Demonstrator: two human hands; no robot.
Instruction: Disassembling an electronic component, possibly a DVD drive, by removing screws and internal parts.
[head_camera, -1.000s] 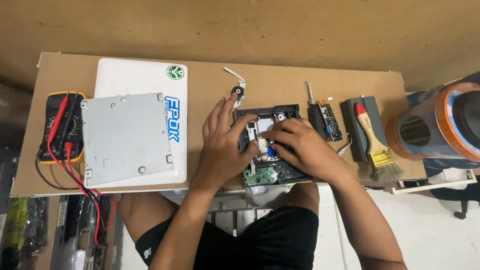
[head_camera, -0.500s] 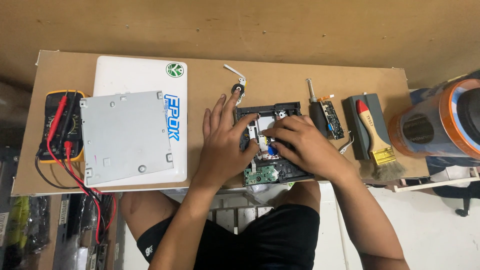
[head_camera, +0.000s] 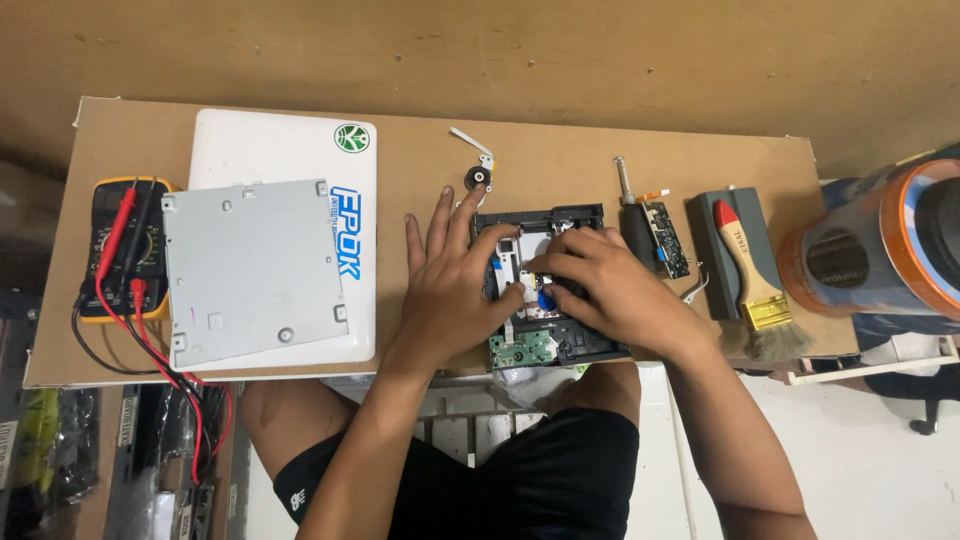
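Hands (head_camera: 530, 285) flat on drive chassis (head_camera: 545, 290)

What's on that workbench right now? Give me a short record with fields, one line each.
Surface: brown board table
Left hand: flat on the opened black device, fingers spread
Right hand: fingertips on the device's inner parts
Device: lid off, green circuit board showing at its near edge
Left of device: grey metal plate lying on a white laptop
Far left: yellow multimeter with red and black leads
Right of device: small circuit board, paintbrush on a grey block
Far right: orange-rimmed roll
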